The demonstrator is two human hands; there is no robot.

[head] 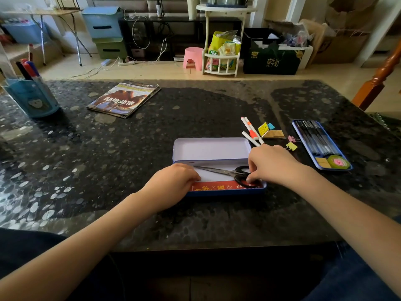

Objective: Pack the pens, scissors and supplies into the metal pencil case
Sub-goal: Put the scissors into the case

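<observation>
A person sits at a dark speckled stone table [130,170], both bare arms reaching forward. Near the middle lies an open blue metal pencil case [217,153], its pale lid tipped back on the far side. A pair of steel scissors with black handles [230,173] already lies inside the case, blades pointing left. The right hand [273,164] curls over the right end of the case, fingertips pinching the black handles. The left hand [173,181] rests on the left end of the case, fingers curled over its near rim, seemingly steadying it.

The packing seems barely begun. Still outside, just beyond the right hand, lie white pens with orange caps [251,131], a yellow tag and small coloured binder clips [291,145]. Further right sits a blue tray of dark pens with a tape roll [319,144], well apart from the case
</observation>
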